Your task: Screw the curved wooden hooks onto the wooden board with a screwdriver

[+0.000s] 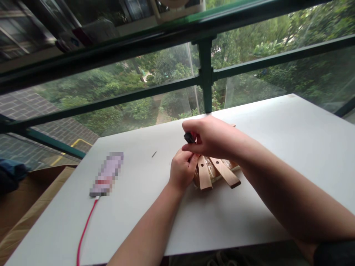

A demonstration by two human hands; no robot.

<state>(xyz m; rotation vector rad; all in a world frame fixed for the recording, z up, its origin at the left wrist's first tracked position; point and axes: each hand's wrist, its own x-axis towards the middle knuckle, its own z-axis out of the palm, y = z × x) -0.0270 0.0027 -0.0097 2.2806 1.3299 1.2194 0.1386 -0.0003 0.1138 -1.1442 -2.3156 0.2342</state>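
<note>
Right hand: closed around a black-ended tool, raised just above the left; tool's tip hidden.

Left hand: fingers curled in at the far end of the left slat; whether gripping or only pressing cannot be told.

Slats, two in plain view, pale wood, one dark hole each: the left slat and the right slat, lying across a glossy base, near ends splayed and jutting past its near side. Base set on the white surface, between far and near edges, well in from the left edge. Detail blurred.

Pin, small, metal: loose, toward the far left corner.

Phone, with red cord: along the left edge, cord running down to the near left corner.

Hazards, as judged: tool slipping under load, left fingers struck, the two hands being so close. Base skidding on the smooth top, if pushed off-centre. Slats swivelling, should nothing pin their jutting ends. Pin lost over the far edge, if a sleeve or hand sweeps it.
</note>
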